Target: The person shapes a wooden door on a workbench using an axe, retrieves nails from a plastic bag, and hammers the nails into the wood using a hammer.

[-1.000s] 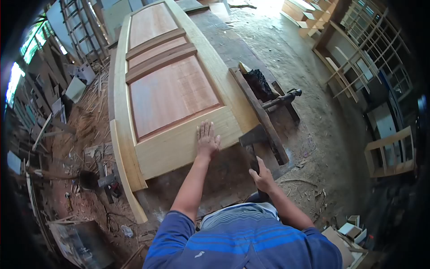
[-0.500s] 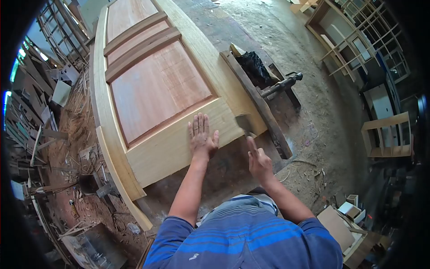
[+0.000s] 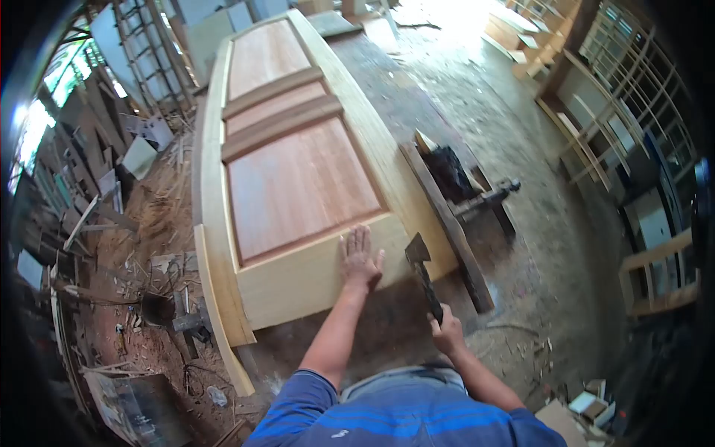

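One hatchet (image 3: 421, 264) over the near right corner of the door (image 3: 304, 190); contact unclear. Right hand (image 3: 448, 332): fingers curled round its handle. Left hand (image 3: 361, 267): fingers spread flat on the door's near rail, gripping nothing. Hatchet judged head-heavy, stiff; hold low on the handle. Door likely heavy, rigid; lift by outer edges. Right of door: dark wooden bar (image 3: 448, 228), black plastic (image 3: 449, 173), limiting elbow room.

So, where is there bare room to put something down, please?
On the door, the large reddish panel is bare, between the darker crosspiece and left hand. Crowded: the near right corner, with the hatchet, and the littered floor at left.
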The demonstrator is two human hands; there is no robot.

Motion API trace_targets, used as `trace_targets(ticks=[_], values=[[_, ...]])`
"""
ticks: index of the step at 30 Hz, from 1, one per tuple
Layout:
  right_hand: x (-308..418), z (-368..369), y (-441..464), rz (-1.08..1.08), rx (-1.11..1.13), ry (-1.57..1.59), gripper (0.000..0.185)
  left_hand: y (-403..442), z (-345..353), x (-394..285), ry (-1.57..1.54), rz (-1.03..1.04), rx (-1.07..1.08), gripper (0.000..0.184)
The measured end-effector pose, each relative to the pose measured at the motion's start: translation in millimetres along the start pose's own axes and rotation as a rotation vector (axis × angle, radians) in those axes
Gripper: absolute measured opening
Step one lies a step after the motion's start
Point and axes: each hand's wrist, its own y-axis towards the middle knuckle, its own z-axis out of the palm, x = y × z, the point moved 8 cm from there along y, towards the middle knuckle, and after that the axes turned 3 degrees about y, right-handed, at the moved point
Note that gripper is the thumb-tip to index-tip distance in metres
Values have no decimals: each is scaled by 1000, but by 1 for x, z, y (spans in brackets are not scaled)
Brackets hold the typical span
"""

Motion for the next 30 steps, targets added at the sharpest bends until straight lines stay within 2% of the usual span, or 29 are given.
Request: trace_targets(ticks=[5, 8, 11, 12, 15, 18, 22, 26, 29, 30], values=[[64, -26, 23, -216, -139, 52, 45, -1, 1, -4, 6, -1, -43, 85], [41, -9, 36, -148, -90, -87, 41, 0, 6, -2, 16, 10, -58, 89], [27, 7, 56, -14, 34, -372, 39, 4, 16, 3, 10, -10, -53, 90], [37, 4, 60, -81, -12, -360, 41, 11, 9, 2, 17, -12, -44, 89], [63, -10, 65, -95, 58, -246, 40, 4, 6, -4, 25, -20, -15, 88], [65, -8, 68, -144, -51, -207, 38, 6, 13, 2, 35, -22, -42, 90], [68, -5, 99, -78, 46, -341, 38, -3, 3, -3, 50, -40, 3, 86], [77, -25, 87, -61, 96, -352, 38, 7, 15, 3, 26, -40, 62, 91], [60, -35, 51, -141, 15, -157, 40, 3, 12, 1, 35, -25, -17, 90], [51, -32, 48, -127, 14, -203, 41, 8, 10, 0, 31, -29, -28, 90]])
